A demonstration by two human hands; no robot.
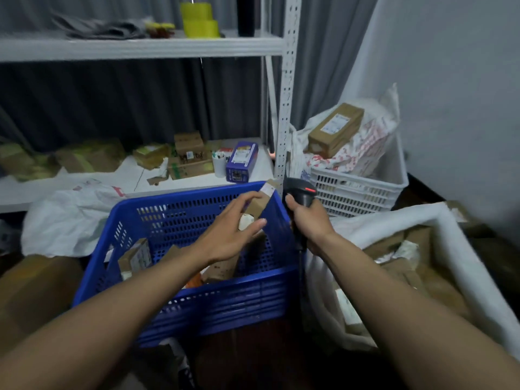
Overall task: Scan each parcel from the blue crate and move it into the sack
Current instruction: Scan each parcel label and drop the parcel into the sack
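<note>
Head view, from the left: a white bag (70,218) is lying on the floor, and just right of it the blue crate (197,280) is standing with several boxes (135,256) lying loose inside, so the job looks far from done.

Above the crate's far right corner the left hand (225,237) is holding one brown parcel (257,205). Forefinger and thumb are curling round the parcel's lower half, pinching it from either side. The parcel is sitting clear of the crate floor, with its top poking above the rim. It is tilting, its long axis running from low left up to high right, and the pale labelled end is pointing up and right.

Just beside that upper end the black scanner (301,192) is standing upright in the right hand (309,218), whose fingers are wrapping fully round the grip. Which way its window is facing I cannot tell.

Further right, the white sack (380,225) is gaping open with brown parcels already inside.

My reading is that the scan is the step in hand. The label is lying just left of the scanner head, so a small turn of the left wrist should be enough to present it. The sack is lying on the far side of the right arm, so the left hand will be reaching across that arm to drop the parcel in.
</note>
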